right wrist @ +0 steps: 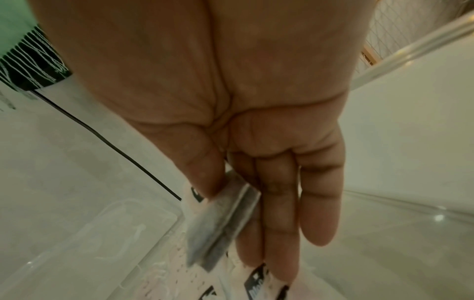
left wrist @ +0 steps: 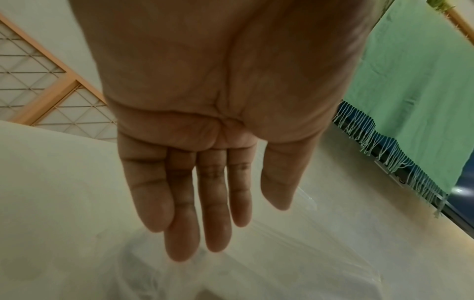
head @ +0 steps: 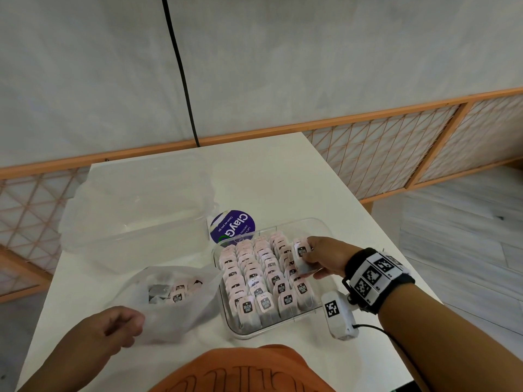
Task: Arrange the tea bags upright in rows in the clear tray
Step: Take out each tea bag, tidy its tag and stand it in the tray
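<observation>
A clear tray (head: 249, 333) on the white table holds several rows of upright pink tea bags (head: 254, 278) with black labels. My right hand (head: 308, 251) hovers over the tray's far right row and pinches one tea bag (head: 300, 253) between thumb and fingers; the right wrist view shows this same tea bag (right wrist: 220, 221) under the thumb. A thin plastic bag (head: 175, 301) with a few loose tea bags lies left of the tray. My left hand (head: 133, 325) is at the bag's near edge. In the left wrist view its fingers (left wrist: 184, 213) are straight above the plastic bag (left wrist: 256, 263) and hold nothing.
A large clear plastic box (head: 135, 216) lies at the back left of the table. A round purple label (head: 233, 226) sits just behind the tray. A black cable (head: 181, 72) hangs down the wall. The table's right edge (head: 368, 210) runs close to the tray.
</observation>
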Demonstrator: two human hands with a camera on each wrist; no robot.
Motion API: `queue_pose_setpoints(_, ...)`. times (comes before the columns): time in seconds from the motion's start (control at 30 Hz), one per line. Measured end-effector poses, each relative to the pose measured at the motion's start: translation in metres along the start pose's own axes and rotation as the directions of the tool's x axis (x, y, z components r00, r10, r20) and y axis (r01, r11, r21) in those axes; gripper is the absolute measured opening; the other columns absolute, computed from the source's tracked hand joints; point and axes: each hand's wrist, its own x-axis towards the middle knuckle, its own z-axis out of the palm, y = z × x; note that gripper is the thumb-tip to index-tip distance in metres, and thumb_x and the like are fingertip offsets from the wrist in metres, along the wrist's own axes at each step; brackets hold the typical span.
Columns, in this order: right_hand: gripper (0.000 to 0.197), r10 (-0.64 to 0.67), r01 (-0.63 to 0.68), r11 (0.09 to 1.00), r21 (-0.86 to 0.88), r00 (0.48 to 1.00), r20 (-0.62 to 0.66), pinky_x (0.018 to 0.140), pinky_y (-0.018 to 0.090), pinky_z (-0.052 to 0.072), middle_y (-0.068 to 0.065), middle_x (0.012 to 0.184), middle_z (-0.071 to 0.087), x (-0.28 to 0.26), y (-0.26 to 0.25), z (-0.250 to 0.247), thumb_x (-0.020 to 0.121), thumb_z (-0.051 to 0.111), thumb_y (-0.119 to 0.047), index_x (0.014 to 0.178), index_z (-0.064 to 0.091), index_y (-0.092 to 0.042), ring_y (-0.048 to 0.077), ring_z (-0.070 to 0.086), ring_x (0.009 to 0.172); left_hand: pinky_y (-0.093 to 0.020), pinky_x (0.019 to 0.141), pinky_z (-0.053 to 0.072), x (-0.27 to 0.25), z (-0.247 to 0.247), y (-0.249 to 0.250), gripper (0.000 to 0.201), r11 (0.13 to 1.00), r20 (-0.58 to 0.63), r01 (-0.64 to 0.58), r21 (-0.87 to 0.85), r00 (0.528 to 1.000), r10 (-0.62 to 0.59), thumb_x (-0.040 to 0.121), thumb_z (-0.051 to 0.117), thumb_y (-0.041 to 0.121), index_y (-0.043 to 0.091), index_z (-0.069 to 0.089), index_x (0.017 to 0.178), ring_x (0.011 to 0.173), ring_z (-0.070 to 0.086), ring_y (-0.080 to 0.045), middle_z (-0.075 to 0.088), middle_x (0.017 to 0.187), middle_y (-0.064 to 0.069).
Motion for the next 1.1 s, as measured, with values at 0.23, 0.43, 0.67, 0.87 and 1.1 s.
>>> queue_pose_setpoints(0.23,0.009,-0.031,0.018,0.979,-0.205,0.997,-0.064,0.075,0.032,0.053,0.011,0.101,0.07,-0.014,-0.002,-0.005,0.093,0.051,-0.012,0.101,0.056,-0.009,0.023,0.068,0.092,-0.035,0.067,0.043,0.0,0.001,-0.005,0.043,1.0,0.004,-0.004,-0.013,1.0,0.004,0.044,0.066,0.061,0.032,0.073,0.075,0.07,0.065,-0.028,0.073,0.075,-0.006)
queue_pose_setpoints(0.43,0.028,-0.028,0.011,0.715,-0.699,1.0,-0.012,0.057,0.02,0.036,-0.007,0.068,0.05,-0.025,0.002,0.0,0.086,0.063,-0.022,0.063,0.047,-0.022,0.012,0.046,0.069,-0.037,0.069,0.045,-0.001,0.001,-0.005,0.041,1.0,0.004,-0.002,0.012,1.0,0.002,0.046,0.067,0.06,0.032,0.073,0.076,0.073,0.066,-0.032,0.073,0.075,-0.008)
queue_pose_setpoints(0.67,0.02,-0.033,0.038,0.778,-0.628,0.999,0.02,0.059,0.019,0.04,-0.008,0.062,0.058,-0.018,0.019,0.007,0.084,0.067,-0.026,0.07,0.055,-0.02,0.009,0.052,0.061,-0.036,0.068,0.044,-0.002,-0.001,-0.005,0.048,0.999,0.003,0.049,-0.014,0.999,-0.049,0.042,0.067,0.062,0.029,0.074,0.077,0.071,0.064,-0.031,0.073,0.075,-0.01)
queue_pose_setpoints(0.87,0.019,-0.065,0.038,0.792,-0.61,0.998,-0.023,0.062,0.019,0.04,-0.006,0.066,0.057,-0.018,0.023,0.004,0.083,0.07,-0.027,0.071,0.058,-0.017,0.01,0.052,0.065,-0.04,0.07,0.047,-0.008,0.0,0.004,0.04,0.999,-0.012,0.035,0.007,0.999,-0.035,0.046,0.072,0.054,0.025,0.074,0.073,0.07,0.066,-0.031,0.073,0.075,-0.009)
queue_pose_setpoints(1.1,0.03,-0.442,0.377,0.8,-0.466,0.896,-0.034,0.054,0.02,0.033,-0.006,0.056,0.047,-0.058,-0.042,0.018,0.086,0.068,-0.031,0.066,0.059,-0.01,0.007,0.04,0.052,-0.023,0.068,0.047,-0.018,0.003,0.082,0.026,0.933,0.014,-0.302,0.196,0.952,0.305,0.068,0.075,0.059,0.037,0.071,0.08,0.069,0.066,-0.009,0.072,0.072,0.004)
